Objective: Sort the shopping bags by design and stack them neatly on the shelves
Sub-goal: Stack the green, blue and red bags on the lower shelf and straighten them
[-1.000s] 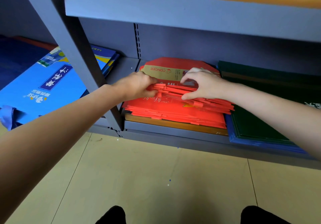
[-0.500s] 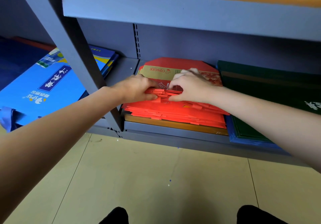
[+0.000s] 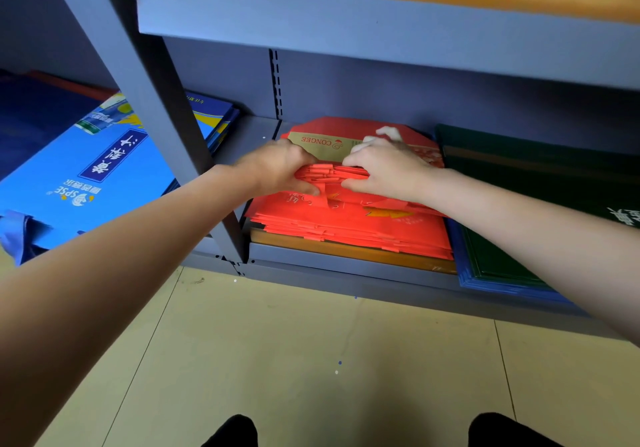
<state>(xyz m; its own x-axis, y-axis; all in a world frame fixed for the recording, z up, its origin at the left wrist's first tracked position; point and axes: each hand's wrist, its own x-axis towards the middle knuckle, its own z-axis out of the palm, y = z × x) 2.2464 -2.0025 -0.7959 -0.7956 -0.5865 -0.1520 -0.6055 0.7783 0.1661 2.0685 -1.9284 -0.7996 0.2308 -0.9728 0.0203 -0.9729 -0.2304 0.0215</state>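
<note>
Red bags (image 3: pixel 349 224) stacked on grey bottom shelf (image 3: pixel 346 266) above tiled floor (image 3: pixel 277 360).

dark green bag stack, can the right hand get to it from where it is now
Probably yes: the dark green bag stack lies right beside the right hand, with nothing between them, though that hand now grips the red bags.

The tan strip (image 3: pixel 322 146) on the flat red bag at the back of the red stack reads "CONGEE", upside down from this view. The light blue bag (image 3: pixel 90 176) on the left carries "SPSE" in white beside a small logo, also upside down, with Chinese characters on a dark blue band above it. White characters on the dark green bag (image 3: pixel 540 186) at the right edge are cut off and cannot be read.
</note>
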